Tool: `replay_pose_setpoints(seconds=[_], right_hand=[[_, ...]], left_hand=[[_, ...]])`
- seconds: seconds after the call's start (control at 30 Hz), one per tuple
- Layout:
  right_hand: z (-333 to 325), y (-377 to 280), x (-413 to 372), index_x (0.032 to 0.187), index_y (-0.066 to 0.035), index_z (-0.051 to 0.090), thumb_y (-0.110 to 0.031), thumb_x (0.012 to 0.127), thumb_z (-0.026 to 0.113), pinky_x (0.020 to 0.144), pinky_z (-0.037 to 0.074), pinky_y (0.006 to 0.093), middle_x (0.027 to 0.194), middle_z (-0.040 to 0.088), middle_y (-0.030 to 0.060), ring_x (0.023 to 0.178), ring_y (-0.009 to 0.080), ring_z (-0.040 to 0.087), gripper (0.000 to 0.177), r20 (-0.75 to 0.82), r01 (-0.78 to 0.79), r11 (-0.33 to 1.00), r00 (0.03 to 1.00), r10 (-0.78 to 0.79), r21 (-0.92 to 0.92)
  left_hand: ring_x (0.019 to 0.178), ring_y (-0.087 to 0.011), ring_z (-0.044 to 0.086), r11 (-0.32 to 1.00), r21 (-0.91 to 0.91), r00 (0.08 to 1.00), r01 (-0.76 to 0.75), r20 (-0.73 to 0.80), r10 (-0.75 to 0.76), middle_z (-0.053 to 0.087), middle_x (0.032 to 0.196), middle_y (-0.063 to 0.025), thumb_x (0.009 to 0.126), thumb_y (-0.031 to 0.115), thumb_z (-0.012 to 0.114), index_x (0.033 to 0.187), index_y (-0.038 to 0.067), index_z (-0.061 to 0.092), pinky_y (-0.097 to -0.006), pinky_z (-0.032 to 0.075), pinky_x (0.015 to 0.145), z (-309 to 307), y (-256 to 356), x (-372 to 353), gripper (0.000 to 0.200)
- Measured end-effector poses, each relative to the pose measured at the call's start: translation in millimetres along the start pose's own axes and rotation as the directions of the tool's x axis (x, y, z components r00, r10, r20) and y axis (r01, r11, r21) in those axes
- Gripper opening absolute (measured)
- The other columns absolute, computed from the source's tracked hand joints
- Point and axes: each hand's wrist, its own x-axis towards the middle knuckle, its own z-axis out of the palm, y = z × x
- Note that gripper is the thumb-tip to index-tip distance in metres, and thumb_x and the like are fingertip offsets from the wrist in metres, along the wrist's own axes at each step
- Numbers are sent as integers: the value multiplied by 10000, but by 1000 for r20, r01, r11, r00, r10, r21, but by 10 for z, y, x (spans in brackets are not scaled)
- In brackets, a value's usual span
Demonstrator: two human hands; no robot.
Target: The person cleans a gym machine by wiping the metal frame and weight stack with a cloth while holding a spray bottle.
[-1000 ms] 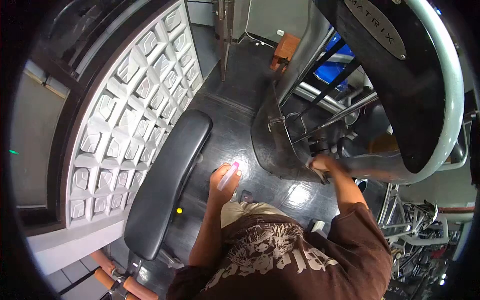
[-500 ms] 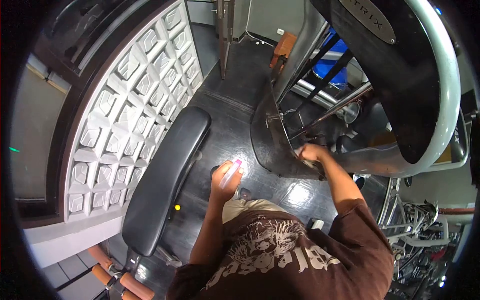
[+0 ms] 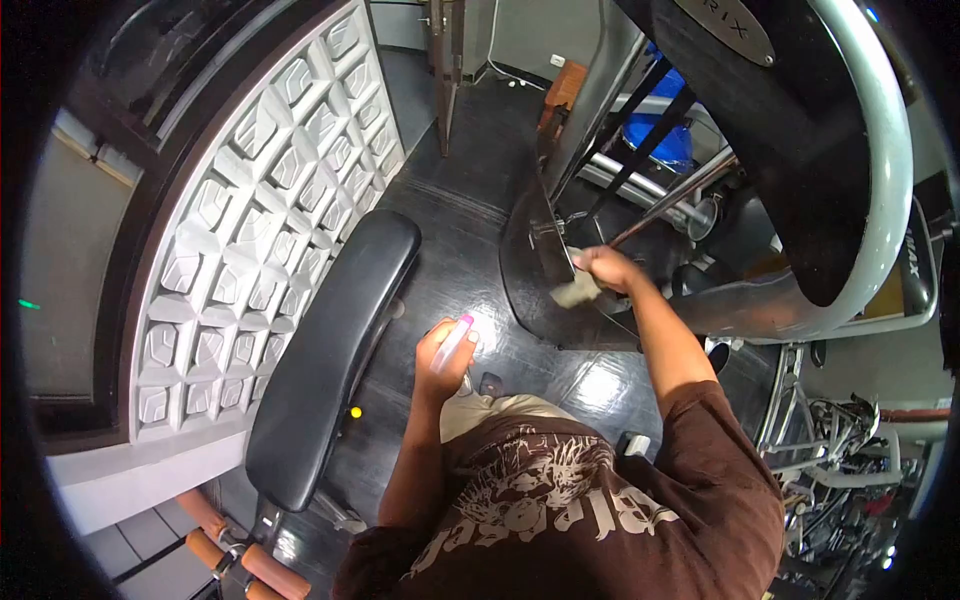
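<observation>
Right arm is stretched out ahead and a bit to the right, elbow nearly straight, brown sleeve bunched at the shoulder. The right hand (image 3: 602, 268) is curled shut around a crumpled pale cloth (image 3: 577, 292) and presses it onto the dark curved panel (image 3: 530, 270) at the base of the machine.

Left arm is bent and tucked close to the body, forearm pointing away. The left hand (image 3: 440, 358) is wrapped around a small clear bottle (image 3: 452, 342) with a pink cap. It's tilted up and to the right, held over the floor between the pad and the panel.

The floor (image 3: 450, 215) is glossy black tile and throws back some glare. The pad (image 3: 335, 350) on the left is long, black and smooth, looks like vinyl, with rounded ends. Far left there's a wall (image 3: 270, 220) of white moulded blocks. A fat silver-grey tube (image 3: 885, 180) of smooth metal arcs over the panel.
</observation>
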Motion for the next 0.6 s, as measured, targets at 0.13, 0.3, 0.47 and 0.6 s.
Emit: replay_pose_setpoints(seconds=[0.13,0.3,0.47,0.6], right_hand=[[141,-56,-236,1035,-61,699,-318,976,653,683,488,327,903,679,12,765,142,619,268,-6,-51,999,999,51,13],[-350,503,-606,1210,-56,672,-268,918,699,836,542,355,1077,686,56,954,197,660,362,8,-330,898,938,347,-292],[-317,457,-469,1102,-24,733,-283,862,584,784,558,420,1107,720,150,909,288,705,383,-215,-411,342,847,486,-845],[-208,340,-212,1063,-5,745,-246,836,587,815,557,459,1123,720,175,943,333,702,367,-93,-173,323,964,249,-930]], left_hand=[[590,-112,577,999,-4,998,-44,44,44,568,722,-47,895,17,643,816,-11,624,-278,455,545,84,130,24,86],[589,-110,573,998,-50,998,-35,45,37,571,733,-48,895,4,646,832,-18,626,-275,452,544,104,72,-13,70],[586,-110,565,998,-51,999,-36,34,38,574,736,-45,894,-1,645,835,-17,626,-275,445,543,35,52,-57,64],[593,-106,569,996,-83,1000,-20,14,21,582,757,-46,903,13,647,844,-18,635,-268,449,548,-15,12,-93,67]])
